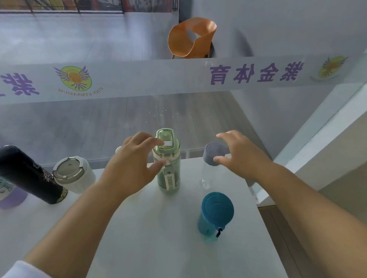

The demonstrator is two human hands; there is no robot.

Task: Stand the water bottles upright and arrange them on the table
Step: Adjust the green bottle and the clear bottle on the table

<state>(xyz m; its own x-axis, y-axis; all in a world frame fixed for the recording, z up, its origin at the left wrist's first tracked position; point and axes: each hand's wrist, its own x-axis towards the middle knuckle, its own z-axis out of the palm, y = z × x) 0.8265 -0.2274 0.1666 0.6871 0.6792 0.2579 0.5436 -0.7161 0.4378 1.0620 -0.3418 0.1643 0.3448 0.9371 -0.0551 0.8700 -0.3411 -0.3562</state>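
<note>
A green bottle with a flip lid and strap stands upright at the middle back of the white table. My left hand closes on its top, forefinger on the lid and thumb at the neck. To its right stands a clear bottle with a grey cap. My right hand grips that cap, thumb in front and fingers behind. A teal bottle stands upright nearer to me on the right. At the left stand a black bottle, a white bottle with a silver lid, and a purple bottle.
The table's right edge runs close beside the teal bottle. A glass partition with a printed banner rises directly behind the table. An orange chair stands beyond the glass. Something small and white shows behind my left hand.
</note>
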